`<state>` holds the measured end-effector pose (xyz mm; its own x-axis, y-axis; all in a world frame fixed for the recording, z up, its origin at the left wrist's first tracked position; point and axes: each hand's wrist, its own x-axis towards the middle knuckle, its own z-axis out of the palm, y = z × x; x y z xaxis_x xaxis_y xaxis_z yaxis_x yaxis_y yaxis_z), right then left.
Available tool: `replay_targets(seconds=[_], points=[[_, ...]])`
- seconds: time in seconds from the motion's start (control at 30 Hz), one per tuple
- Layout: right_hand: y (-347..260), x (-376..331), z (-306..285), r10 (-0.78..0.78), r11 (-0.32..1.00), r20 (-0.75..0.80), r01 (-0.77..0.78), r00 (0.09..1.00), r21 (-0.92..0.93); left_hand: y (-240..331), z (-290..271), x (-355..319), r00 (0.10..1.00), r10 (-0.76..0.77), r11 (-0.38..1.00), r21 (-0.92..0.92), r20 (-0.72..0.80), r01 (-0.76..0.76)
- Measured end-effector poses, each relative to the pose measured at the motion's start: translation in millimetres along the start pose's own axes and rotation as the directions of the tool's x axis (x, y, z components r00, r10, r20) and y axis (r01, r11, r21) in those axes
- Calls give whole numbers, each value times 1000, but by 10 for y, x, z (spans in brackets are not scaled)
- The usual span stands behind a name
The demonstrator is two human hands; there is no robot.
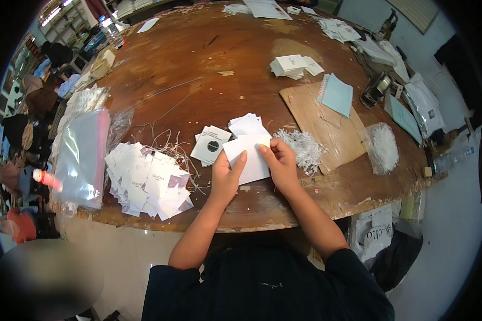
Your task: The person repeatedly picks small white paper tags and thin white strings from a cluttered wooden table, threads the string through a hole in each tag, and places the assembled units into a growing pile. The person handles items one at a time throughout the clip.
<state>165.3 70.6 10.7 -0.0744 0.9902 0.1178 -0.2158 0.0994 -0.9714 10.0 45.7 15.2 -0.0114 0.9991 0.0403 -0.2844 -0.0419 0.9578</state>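
Observation:
Between my hands, above the near edge of the wooden table, is a blank white card (248, 163). My left hand (227, 174) grips its left side, thumb on top. At its upper right corner, my right hand (280, 163) pinches it with thumb and fingers. Just beyond lie a stack of white cards (249, 125) and a small pile of printed cards (210, 144) with a dark round mark. A heap of white strings (300, 150) lies right of my right hand. To the left spreads a big pile of white tags (147, 182) with strings attached.
Clear plastic bags (81, 158) lie at the table's left edge. On the right are a wooden board (337, 142), a light blue notebook (337, 95) and a bag of white strings (383, 148). Another card stack (290, 65) sits farther back, near a tape dispenser (379, 88).

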Motion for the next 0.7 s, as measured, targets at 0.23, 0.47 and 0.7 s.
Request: replay_targets(seconds=[0.23,0.47,0.7], points=[[-232,-149,-898,-581,395,-53,225,812,-891,-37,-9,-289,997,17,984,180,-75,-3],[-214,42,-1574,-401,211,29,123,916,-970,-133,-20,-383,995,20,973,232,-101,4],[-243,102,-1811,-498,382,-183,25,848,-924,-195,-45,-406,996,25,954,300,-83,1]])
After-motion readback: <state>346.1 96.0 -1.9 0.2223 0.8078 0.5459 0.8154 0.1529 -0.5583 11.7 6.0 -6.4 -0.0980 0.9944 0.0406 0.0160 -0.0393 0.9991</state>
